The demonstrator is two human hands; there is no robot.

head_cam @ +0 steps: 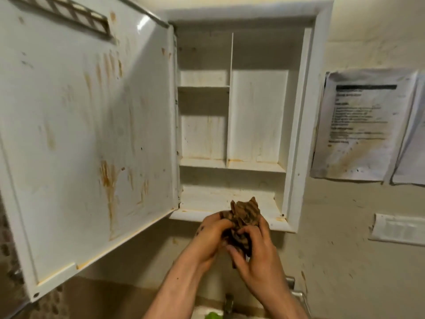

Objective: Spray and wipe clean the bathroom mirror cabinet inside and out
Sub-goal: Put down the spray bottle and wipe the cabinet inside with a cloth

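The white mirror cabinet (296, 125) hangs open on the wall, its shelves bare and streaked with rusty orange stains. Its door (87, 134) swings out to the left, the inner face marked with brown drips. Just below the cabinet's bottom ledge, both hands bunch a dirty brown striped cloth (245, 215). My left hand (211, 236) grips the cloth from the left and my right hand (255, 252) grips it from the right. No spray bottle is in view.
Two stained paper notices (361, 125) hang on the wall right of the cabinet, with a white holder (397, 229) below them. A tap (228, 303) and something green (212, 316) sit at the bottom edge. A metal pipe (296, 293) runs at lower right.
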